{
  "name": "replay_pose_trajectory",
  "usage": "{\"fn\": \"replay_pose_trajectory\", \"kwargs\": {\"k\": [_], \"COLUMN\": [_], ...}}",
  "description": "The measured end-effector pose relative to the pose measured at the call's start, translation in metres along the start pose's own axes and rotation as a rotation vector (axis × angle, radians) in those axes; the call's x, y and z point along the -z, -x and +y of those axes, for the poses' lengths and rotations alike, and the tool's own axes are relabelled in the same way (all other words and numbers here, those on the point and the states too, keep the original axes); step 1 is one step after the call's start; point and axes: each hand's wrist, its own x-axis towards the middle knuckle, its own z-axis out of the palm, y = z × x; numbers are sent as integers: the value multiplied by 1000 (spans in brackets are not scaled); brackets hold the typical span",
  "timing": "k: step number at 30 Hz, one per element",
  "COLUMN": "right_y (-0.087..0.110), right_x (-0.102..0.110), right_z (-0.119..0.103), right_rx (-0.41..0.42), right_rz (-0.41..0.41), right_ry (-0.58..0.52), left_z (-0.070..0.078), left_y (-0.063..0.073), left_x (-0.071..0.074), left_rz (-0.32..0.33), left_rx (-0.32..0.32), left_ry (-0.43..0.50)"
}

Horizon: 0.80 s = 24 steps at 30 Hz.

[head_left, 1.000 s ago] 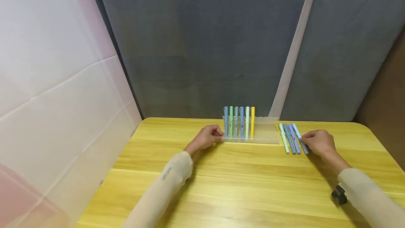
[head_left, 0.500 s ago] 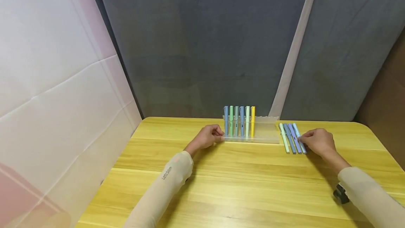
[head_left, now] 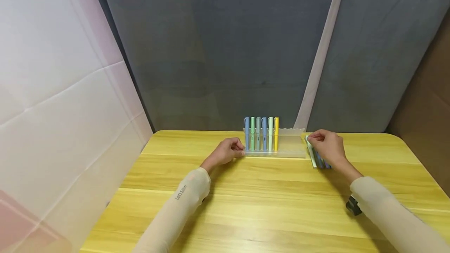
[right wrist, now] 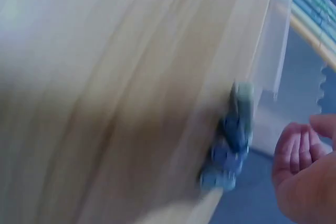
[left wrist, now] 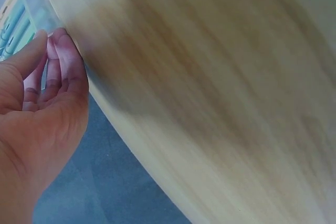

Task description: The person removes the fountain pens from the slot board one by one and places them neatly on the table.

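Note:
A clear plastic pen stand (head_left: 292,143) holds several capped pens upright in its left half, ending with a yellow pen (head_left: 276,134). My left hand (head_left: 226,151) pinches the stand's left end between thumb and fingers. To the right of the stand, a pale green pen (head_left: 311,156) and a few blue and purple pens lie side by side on the table. My right hand (head_left: 328,145) hovers over them, fingertips right at the pale green pen's upper end, hiding much of the others. In the right wrist view, blurred, a light blue pen (right wrist: 217,179) lies outermost in this row.
The wooden table (head_left: 246,214) ends at a dark grey fabric partition (head_left: 218,50) just behind the stand. A white panel (head_left: 63,73) stands on the left and a brown one (head_left: 425,100) on the right.
My right hand has moved left from the light blue pen to the pale green one. Before that, the light blue pen's lower end shifted left against its neighbours. My left hand stays on the stand.

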Motion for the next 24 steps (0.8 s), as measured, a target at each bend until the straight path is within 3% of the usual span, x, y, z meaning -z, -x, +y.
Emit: {"fn": "replay_pose_trajectory", "kwargs": {"k": [9,12,17,24], "right_y": [1,-1,-7,-15], "right_x": [-38,-50,-65,-77], "right_z": [-23,-31,-35,-41], "right_rx": [-53,-45,-45,-96], "right_rz": [-138,-175,-228,-220], "right_ry": [-334,-399,-387,-342], "left_z": [0,-1,-2,1], "left_y": [0,2,3,2], "left_x": [-4,-4,-4,0], "left_rz": [-7,-3,-3,7], "left_rx": [23,32,28,24], "left_ry": [9,5,-4,-11]}}
